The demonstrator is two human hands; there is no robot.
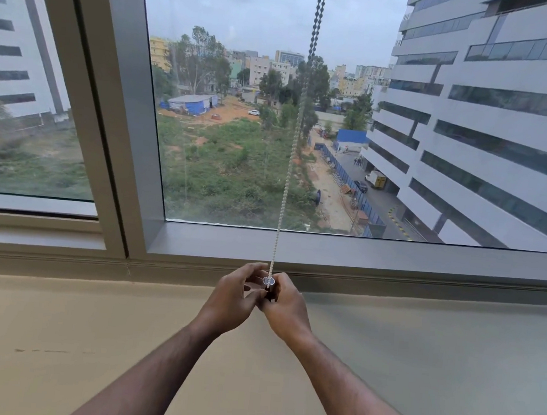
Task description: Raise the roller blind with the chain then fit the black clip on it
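Both hands meet low in the middle of the view, at about six o'clock from the centre of the window pane [272, 125], above the wide beige sill [60, 321]. The left hand [230, 297] is curled, its fingertips pinched in toward the bottom of the bead chain [286, 182]; the right hand [286, 303] is closed beside it, touching the left, and grips a small dark piece, seemingly the black clip [271, 295], which is mostly hidden between the fingers. Just at twelve o'clock from that piece, a small clear connector [269, 281] sits on the chain's lower end, right at the fingertips. The chain runs taut from the hands upward toward twelve o'clock, leaning slightly to one o'clock, and leaves the top edge of the frame; its beads look white low down and dark against the sky. The grey window frame [118, 129] stands at ten o'clock from the hands. The roller blind itself is out of view.
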